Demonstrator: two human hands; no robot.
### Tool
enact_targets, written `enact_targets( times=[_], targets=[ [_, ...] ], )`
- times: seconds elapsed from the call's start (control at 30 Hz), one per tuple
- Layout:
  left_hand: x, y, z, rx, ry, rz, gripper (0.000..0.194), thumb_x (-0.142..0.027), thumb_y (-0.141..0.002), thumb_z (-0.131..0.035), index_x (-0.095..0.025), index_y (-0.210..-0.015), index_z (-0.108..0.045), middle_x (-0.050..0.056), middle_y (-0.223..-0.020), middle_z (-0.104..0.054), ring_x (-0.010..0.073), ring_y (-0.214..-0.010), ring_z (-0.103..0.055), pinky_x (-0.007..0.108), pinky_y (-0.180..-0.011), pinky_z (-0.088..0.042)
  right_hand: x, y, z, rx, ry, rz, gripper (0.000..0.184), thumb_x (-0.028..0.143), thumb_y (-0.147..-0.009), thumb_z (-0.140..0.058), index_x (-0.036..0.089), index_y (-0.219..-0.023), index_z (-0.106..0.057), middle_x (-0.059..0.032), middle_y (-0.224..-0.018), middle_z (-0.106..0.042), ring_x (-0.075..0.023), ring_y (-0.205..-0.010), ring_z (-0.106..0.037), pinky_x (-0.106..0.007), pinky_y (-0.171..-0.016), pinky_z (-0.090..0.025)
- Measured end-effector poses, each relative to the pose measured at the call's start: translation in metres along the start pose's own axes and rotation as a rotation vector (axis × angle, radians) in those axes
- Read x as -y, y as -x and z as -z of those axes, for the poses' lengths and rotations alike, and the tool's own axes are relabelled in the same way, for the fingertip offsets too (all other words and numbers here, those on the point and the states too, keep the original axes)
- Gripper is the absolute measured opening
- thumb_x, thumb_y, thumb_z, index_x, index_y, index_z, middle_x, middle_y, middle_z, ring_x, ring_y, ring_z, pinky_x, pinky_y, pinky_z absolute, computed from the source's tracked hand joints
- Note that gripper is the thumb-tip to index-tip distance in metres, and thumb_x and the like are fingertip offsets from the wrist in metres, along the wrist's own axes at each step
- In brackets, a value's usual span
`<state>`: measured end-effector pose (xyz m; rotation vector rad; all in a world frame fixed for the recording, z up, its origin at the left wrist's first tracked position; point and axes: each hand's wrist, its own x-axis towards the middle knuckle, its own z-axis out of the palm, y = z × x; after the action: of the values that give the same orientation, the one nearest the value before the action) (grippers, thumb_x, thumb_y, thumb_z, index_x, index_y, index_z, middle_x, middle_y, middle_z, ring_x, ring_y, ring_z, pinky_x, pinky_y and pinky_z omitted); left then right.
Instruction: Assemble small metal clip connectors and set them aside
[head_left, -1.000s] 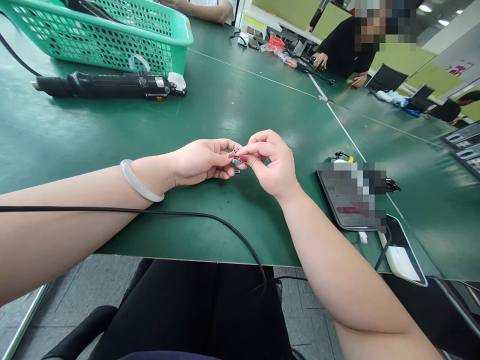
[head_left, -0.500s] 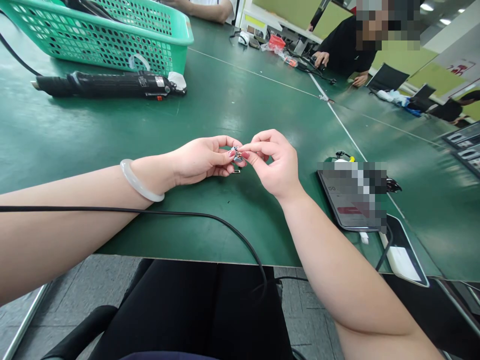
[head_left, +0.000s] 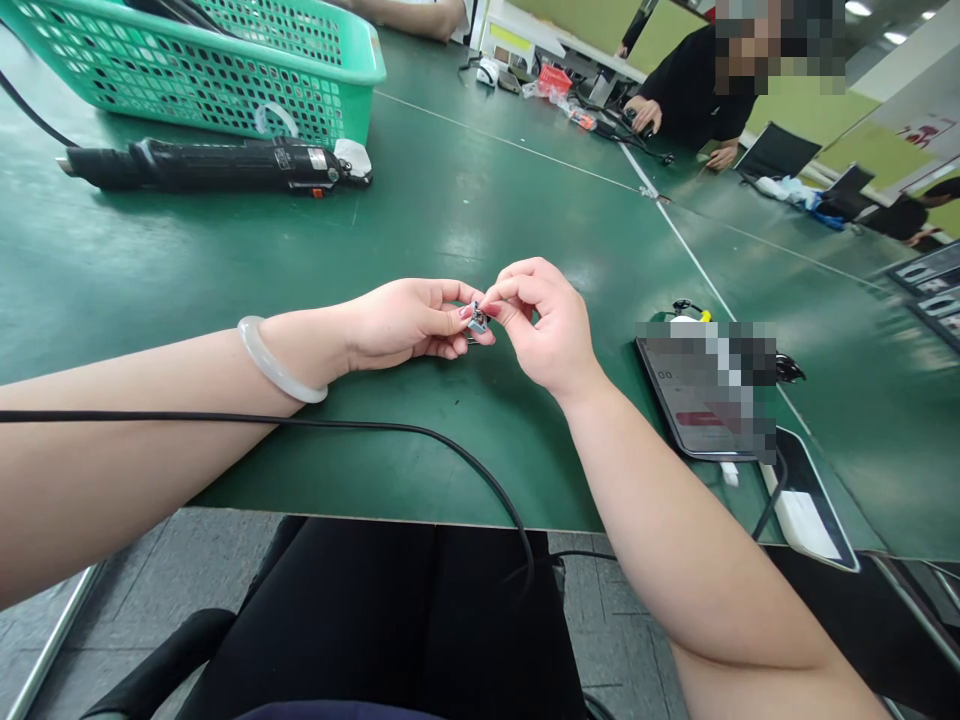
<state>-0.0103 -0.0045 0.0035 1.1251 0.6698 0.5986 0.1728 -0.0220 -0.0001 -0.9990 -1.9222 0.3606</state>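
One small, blocky, blue-grey component (head_left: pixel 478 322), with dark and shiny metallic-looking detail towards its upper part; finer markings too small to tell. Located over the smooth green counter (head_left: pixel 420 220), between the fingertips of both hands: left hand (head_left: pixel 397 322) gripping it by thumb and fingers, right hand (head_left: pixel 553 325) with thumb and forefinger pinched on its upper right edge. A thin silvery piece (head_left: pixel 472 341), partly hidden, shows just below, beside the left fingers.

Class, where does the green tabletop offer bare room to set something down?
Free: between the black cylindrical tool and left hand; between right hand and the diagonal white line. Crowded: around the dark rectangular touchscreen; beside the green perforated plastic basket.
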Motion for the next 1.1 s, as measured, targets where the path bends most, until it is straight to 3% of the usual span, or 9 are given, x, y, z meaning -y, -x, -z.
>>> enact_targets(
  times=[0.2, 0.87, 1.1],
  targets=[
    [-0.0002, 0.0003, 0.0004, 0.025, 0.009, 0.020, 0.009, -0.009, -0.085, -0.057, -0.013, -0.091, -0.061, 0.004, -0.083, -0.069, 0.0049, -0.060, -0.057, 0.018, -0.061, -0.048, -0.0005, 0.0001, -0.0012, 0.027, -0.029, 0.033, 0.016, 0.014, -0.084, -0.054, 0.020, -0.072, -0.062, -0.0003, -0.085, -0.054, -0.0108, -0.074, -0.051, -0.028, -0.067, -0.043],
    [0.0008, 0.0001, 0.0010, 0.063, 0.035, 0.031, 0.008, -0.009, -0.084, -0.057, -0.013, -0.090, -0.062, 0.006, -0.083, -0.069, 0.0055, -0.060, -0.057, 0.019, -0.062, -0.048, 0.0000, -0.0006, -0.0006, 0.030, 0.006, 0.093, 0.018, 0.016, -0.085, -0.052, 0.021, -0.071, -0.060, -0.0005, -0.085, -0.052, -0.0118, -0.079, -0.052, -0.030, -0.072, -0.046],
    [0.0004, 0.0006, 0.0013, 0.065, 0.034, 0.033, 0.011, -0.009, -0.084, -0.058, -0.014, -0.093, -0.061, 0.006, -0.085, -0.069, 0.0059, -0.060, -0.057, 0.020, -0.061, -0.048, -0.0023, 0.0003, 0.0001, -0.007, 0.013, 0.061, 0.015, 0.026, -0.087, -0.056, 0.023, -0.075, -0.063, 0.0002, -0.085, -0.051, -0.0113, -0.076, -0.051, -0.030, -0.068, -0.045]
  ],
)
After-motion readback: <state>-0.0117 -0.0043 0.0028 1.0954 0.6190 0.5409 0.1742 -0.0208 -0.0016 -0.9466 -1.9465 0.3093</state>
